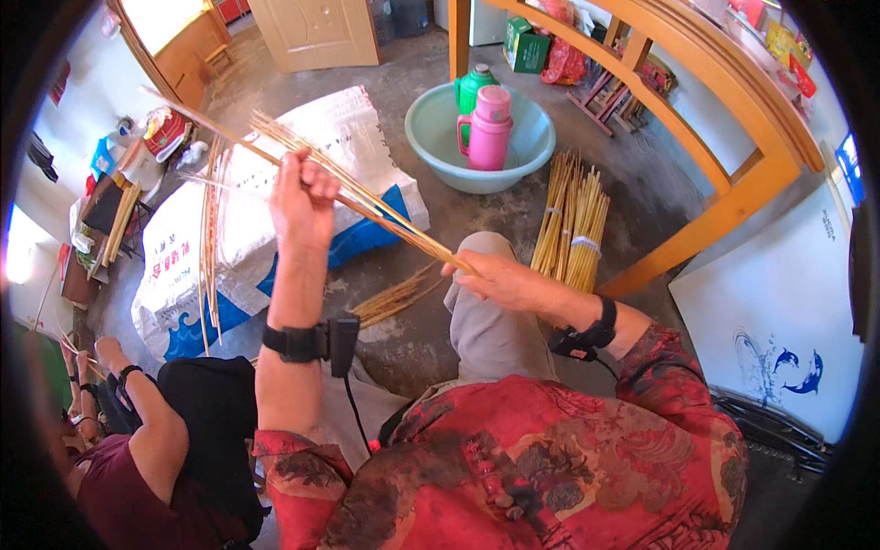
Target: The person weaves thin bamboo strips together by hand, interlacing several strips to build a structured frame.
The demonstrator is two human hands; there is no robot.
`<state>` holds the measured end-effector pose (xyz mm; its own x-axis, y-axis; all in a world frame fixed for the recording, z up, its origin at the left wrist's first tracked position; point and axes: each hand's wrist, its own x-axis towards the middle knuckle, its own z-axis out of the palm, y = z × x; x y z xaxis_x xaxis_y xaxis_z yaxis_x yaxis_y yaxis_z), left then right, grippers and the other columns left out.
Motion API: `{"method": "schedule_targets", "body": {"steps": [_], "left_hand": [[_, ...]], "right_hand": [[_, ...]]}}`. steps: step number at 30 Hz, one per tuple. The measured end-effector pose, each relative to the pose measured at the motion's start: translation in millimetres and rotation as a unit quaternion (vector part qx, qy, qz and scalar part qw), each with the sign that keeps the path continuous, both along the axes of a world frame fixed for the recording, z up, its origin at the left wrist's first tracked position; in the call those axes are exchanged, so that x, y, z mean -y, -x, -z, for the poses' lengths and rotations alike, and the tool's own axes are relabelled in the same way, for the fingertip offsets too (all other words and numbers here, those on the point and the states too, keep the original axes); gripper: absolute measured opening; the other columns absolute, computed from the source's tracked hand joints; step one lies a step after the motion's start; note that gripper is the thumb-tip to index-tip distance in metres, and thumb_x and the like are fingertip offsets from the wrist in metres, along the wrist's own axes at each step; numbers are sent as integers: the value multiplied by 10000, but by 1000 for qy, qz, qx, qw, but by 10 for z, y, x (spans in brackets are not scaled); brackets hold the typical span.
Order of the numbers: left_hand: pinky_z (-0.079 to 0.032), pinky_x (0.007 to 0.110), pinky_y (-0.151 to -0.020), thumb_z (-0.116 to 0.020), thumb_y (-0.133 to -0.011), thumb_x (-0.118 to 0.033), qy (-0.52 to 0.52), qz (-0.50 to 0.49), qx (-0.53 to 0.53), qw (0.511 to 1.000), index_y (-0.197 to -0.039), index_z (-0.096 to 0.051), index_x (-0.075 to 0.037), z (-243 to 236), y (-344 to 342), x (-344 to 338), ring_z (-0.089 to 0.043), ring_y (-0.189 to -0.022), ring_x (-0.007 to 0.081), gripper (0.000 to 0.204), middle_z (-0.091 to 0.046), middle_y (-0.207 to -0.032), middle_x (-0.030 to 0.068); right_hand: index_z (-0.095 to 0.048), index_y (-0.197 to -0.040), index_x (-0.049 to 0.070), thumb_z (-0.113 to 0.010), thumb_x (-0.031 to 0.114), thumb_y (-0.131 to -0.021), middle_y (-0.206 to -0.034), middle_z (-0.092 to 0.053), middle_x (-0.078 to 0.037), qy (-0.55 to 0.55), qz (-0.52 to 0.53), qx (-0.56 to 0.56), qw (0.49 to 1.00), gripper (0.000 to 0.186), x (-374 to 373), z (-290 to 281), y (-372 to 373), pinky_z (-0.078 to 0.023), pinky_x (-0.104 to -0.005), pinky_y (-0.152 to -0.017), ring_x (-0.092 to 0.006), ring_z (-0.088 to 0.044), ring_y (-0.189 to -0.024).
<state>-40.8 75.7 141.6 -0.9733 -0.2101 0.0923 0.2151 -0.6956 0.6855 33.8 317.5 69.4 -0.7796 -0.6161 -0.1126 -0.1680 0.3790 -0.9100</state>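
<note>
the left hand was fisted round a sheaf of thin bamboo strips toward eleven o'clock; the right hand pinched its lower end. light, springy, likely splintery, best gripped mid-length.

Grey concrete floor carries everything. On it: pale green plastic basin near top centre; tied bundles of bamboo sticks just right of basin, lying side by side; few loose sticks near person's knee; two big white woven sacks with blue print at left, thin strips lying across them. Green box on floor farther back.
</note>
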Motion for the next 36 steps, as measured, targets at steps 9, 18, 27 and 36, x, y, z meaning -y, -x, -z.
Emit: {"method": "schedule_targets", "body": {"steps": [9, 18, 27, 36], "left_hand": [[-298, 247, -481, -320, -935, -204, -168, -37, 149, 974, -892, -428, 6, 884, 572, 731, -262, -488, 92, 239, -263, -568, -19], [-450, 386, -716, -297, -920, -160, -191, -57, 147, 969, -952, -419, 72, 1267, 829, 659, -379, -573, 155, 263, -356, -629, 50], [-453, 354, -737, -323, -919, -142, -189, -78, 78, 976, -954, -448, 60, 1315, 818, 761, -391, -593, 145, 239, -380, -658, 40], [-311, 249, -494, -297, -941, -258, -287, -19, 5, 958, -931, -455, 34, 1142, 654, 846, -256, -502, 99, 332, -255, -575, -9]], "right_hand": [[-462, -1043, 89, -474, 189, -842, -723, -566, -201, -223, 78, -197, 951, 225, -890, 280, -51, -452, -421, -628, -374, -565, -701], [-372, -1215, 89, -678, 130, -645, -1074, -508, -159, -358, 146, -214, 897, 648, -1101, -421, -100, -388, -394, -834, -303, -491, -983], [-423, -1178, 81, -653, 81, -654, -1034, -504, -120, -397, 156, -372, 824, 572, -539, -1071, -2, -342, -379, -846, -294, -467, -985], [-502, -1051, 31, -538, 105, -790, -912, -552, -141, -206, 138, -289, 925, 274, -32, -962, 44, -420, -374, -746, -299, -534, -870]]}}
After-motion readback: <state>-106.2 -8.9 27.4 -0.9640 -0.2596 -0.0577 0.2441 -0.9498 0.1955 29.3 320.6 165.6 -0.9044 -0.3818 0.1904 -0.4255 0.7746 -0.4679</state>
